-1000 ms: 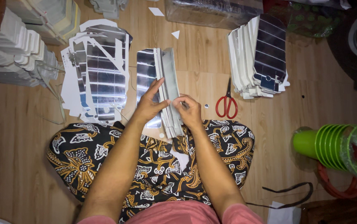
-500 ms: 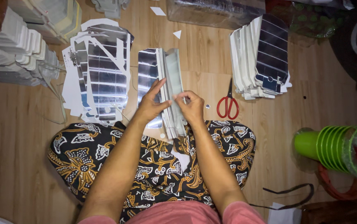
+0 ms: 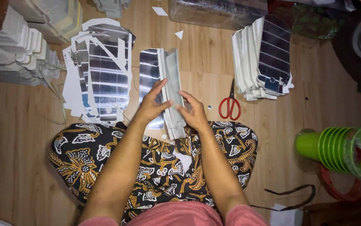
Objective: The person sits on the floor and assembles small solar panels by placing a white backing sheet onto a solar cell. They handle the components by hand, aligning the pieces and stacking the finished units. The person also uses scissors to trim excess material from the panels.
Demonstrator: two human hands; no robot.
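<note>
A narrow stack of silver-faced cardboard sheets (image 3: pixel 170 71) stands on edge on the wooden floor in front of my crossed legs. My left hand (image 3: pixel 151 106) presses against the stack's left side, fingers spread over a reflective sheet. My right hand (image 3: pixel 194 112) grips the near end of the stack from the right, thumb on the grey top sheet. A flat silver sheet (image 3: pixel 148 69) lies just left of the stack.
A fan of cut silver sheets (image 3: pixel 100 75) lies to the left, white stacked pieces (image 3: pixel 8 50) beyond it. Another pile of dark foil sheets (image 3: pixel 268 58) sits at right, red scissors (image 3: pixel 230 104) beside it. Nested green cups (image 3: pixel 339 148) lie far right.
Both hands have shifted slightly on the stack; the left fingers have slid up along its side. The stack stays in place.
</note>
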